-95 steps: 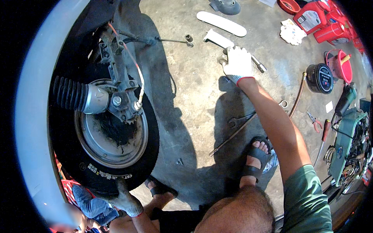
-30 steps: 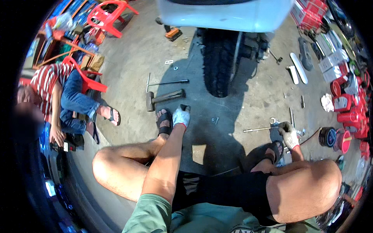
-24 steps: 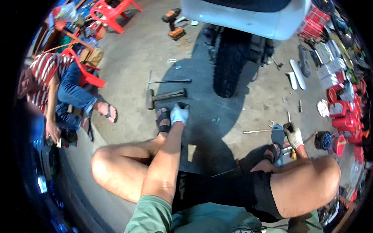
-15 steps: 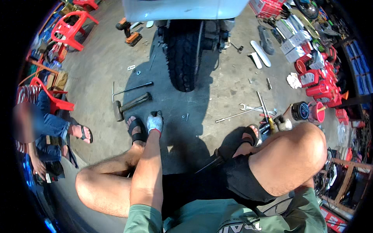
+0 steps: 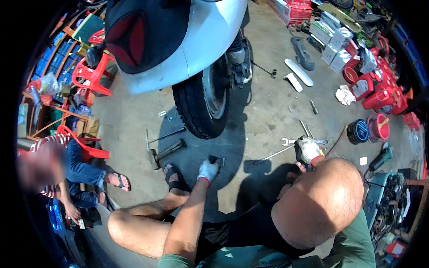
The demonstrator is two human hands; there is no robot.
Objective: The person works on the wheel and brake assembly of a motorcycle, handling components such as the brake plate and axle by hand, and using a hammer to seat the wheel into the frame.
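My left hand (image 5: 209, 170), in a white glove with dark fingertips, reaches down to the floor in front of the tyre (image 5: 203, 107). Its fingers are pinched together right beside a small bolt (image 5: 224, 161); what is between them is hidden. On the right, my gloved right hand (image 5: 309, 150) is lowered over a cluster of hand tools with its fingers curled. Out from under it stick a long thin metal rod (image 5: 275, 156) and a combination wrench (image 5: 287, 141). I cannot make out what the right fingers grip. Left of my left hand lies a hammer (image 5: 166, 152).
The white scooter (image 5: 210, 40) stands ahead. A socket wrench (image 5: 166, 134) lies beyond the hammer, a socket (image 5: 314, 107) to the right. Red bottles (image 5: 382, 98), a black tub (image 5: 358, 131) and a pink bucket (image 5: 379, 127) line the right. A seated person (image 5: 82, 163) is at left, by red chairs (image 5: 94, 73).
My left hand has moved right, from beside my left foot to the bolt. My right hand has come left over the tools. The view has shifted, showing more of the scooter.
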